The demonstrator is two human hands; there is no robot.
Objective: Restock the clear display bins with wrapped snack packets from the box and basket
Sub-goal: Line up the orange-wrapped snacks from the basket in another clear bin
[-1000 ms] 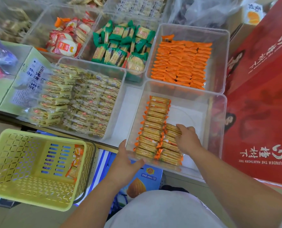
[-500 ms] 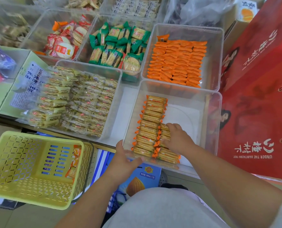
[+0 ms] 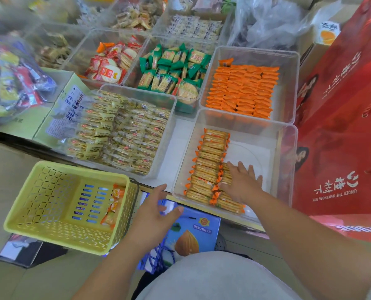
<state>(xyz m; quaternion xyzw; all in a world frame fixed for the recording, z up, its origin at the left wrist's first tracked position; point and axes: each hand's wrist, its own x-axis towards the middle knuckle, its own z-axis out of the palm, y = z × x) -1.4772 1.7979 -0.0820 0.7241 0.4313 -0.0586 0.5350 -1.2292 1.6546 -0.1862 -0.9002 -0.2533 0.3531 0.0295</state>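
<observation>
We see a white shelf [image 3: 178, 146] w/ clear bins side by side on it: near bin [image 3: 241, 126], yellow-pack bin [image 3: 172, 118] to its left, orange bin [image 3: 289, 83], green-pack bin [image 3: 187, 106] & red-pack bin [image 3: 82, 55] behind, plus a green box [image 3: 56, 118] at left.

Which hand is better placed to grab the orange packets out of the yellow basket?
Left. The left hand hangs open and empty just beside the yellow basket, near the orange packets lying against that side. The right hand lies flat on the packet rows in the clear bin, farther away.
</observation>
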